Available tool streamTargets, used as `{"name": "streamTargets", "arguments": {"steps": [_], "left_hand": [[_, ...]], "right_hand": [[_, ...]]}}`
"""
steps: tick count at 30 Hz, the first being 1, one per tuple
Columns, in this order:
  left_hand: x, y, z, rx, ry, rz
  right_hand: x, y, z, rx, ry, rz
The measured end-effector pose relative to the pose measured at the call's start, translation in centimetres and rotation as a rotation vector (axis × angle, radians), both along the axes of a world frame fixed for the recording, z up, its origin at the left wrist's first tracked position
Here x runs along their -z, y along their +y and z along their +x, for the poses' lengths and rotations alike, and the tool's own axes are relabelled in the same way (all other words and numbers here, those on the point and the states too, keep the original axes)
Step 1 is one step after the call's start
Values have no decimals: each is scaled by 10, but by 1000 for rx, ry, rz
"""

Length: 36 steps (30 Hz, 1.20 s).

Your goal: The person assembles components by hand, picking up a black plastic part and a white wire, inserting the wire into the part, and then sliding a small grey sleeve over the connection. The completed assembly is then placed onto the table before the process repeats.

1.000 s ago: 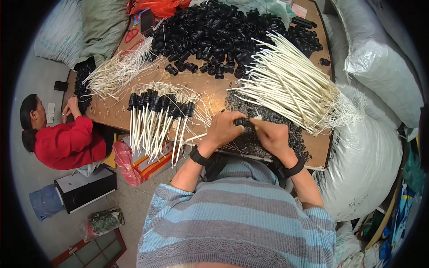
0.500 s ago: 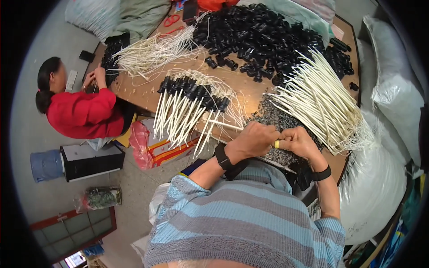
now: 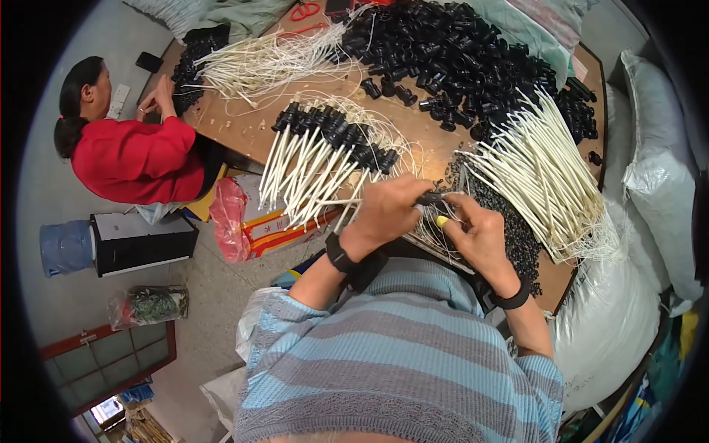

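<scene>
My left hand (image 3: pixel 385 214) is closed round a white tube (image 3: pixel 340 201), whose free end sticks out to the left. From its fingers a black plastic fitting (image 3: pixel 430 198) points toward my right hand (image 3: pixel 478 230). The right fingers are curled at the fitting's far end. A yellow wrap (image 3: pixel 442 221) covers part of the right thumb, which sits a little below the fitting. Pale thin cord hangs below the hands. Just beyond my left hand lies a row of white tubes with black fittings (image 3: pixel 332 136) on their ends.
A big pile of black fittings (image 3: pixel 443 59) covers the table's far side. To the right lies a bundle of white tubes (image 3: pixel 543 177), with small dark pieces (image 3: pixel 517 244) beside it. Another tube bundle (image 3: pixel 266 63) is far left, near a person in red (image 3: pixel 140 155). Full sacks (image 3: pixel 613 332) stand right.
My hands have drawn slightly apart, and the black fitting now shows between them. The white tube from my left hand has shifted left. The whole view has shifted a little.
</scene>
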State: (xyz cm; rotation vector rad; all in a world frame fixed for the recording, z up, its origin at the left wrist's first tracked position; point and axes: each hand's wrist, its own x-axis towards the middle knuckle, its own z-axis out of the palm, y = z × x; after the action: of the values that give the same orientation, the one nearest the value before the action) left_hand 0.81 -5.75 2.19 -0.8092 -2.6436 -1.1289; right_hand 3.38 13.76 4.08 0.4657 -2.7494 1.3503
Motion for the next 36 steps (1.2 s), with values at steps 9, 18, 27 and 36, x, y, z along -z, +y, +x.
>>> {"name": "streamTargets", "arguments": {"steps": [9,18,27,36], "left_hand": [[25,-7,30,-30,-605,178],[-1,-44,17,-192,44,-132],[3,-131,-50,-758,302,-295],[6,-121,-55,-758,240,-208]], "right_hand": [[21,-6,26,65,-635,-356],[-2,12,15,-45,247,-25],[8,2,5,-23,210,211],[24,-14,8,-124,14,156]]}}
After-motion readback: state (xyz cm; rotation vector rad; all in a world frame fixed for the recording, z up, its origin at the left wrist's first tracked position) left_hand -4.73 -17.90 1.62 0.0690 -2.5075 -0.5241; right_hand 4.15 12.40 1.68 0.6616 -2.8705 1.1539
